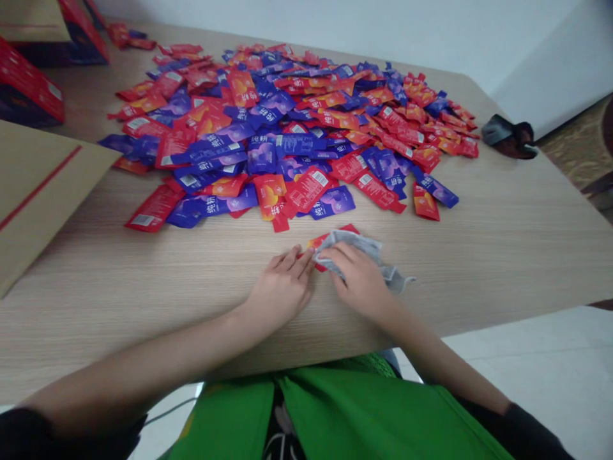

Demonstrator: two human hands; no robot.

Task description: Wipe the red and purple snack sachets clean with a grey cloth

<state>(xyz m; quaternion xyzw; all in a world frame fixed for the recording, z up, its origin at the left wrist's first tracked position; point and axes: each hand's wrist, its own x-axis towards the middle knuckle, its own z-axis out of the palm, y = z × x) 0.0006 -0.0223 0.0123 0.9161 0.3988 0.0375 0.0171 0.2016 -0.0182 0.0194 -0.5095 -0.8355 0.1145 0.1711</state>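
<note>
On the table in front of me lies a red and orange sachet point(316, 242), mostly covered by a grey cloth point(371, 245). My right hand point(358, 276) is closed on the cloth and presses it onto the sachet's face. My left hand point(282, 284) rests on the table with its fingers stretched out, the tips at the sachet's left end. Its thumb is hard to make out. Red corners of the sachet stick out above and below the cloth, and a loose tail of the cloth trails to the right.
A wide heap of red and purple sachets point(262, 153) spreads over the table point(479, 255) beyond my hands. Red and dark blue boxes point(33, 89) and an open cardboard flap point(43, 191) stand at the left. A dark, shiny object point(510, 136) lies near the right edge.
</note>
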